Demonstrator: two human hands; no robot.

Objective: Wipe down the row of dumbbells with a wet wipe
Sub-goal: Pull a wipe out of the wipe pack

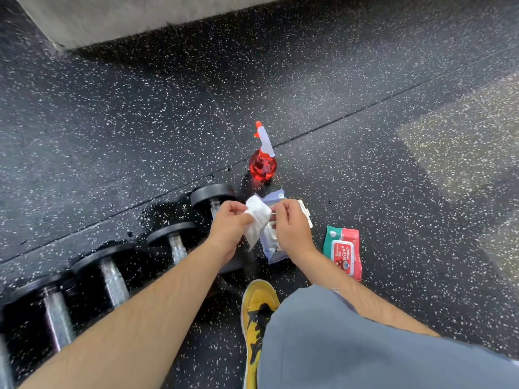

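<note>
A white wet wipe [257, 219] hangs between my two hands above the floor. My left hand [230, 227] pinches its left edge and my right hand [290, 224] pinches its right edge. A row of black dumbbells with silver handles runs along the floor from the lower left up to my hands: the farthest dumbbell [213, 196], a smaller one [172, 237], a larger one [108, 269] and another [53, 310] at the left edge. My left hand hides part of the farthest dumbbell.
A pale purple wipe pack [271, 245] with its flap open lies under my hands. A red and green wipe pack [344, 249] lies to its right. A red spray bottle [263, 161] stands beyond. My yellow shoe [257, 313] and grey shorts [365, 346] fill the lower right. A grey wall [118, 15] stands at the back.
</note>
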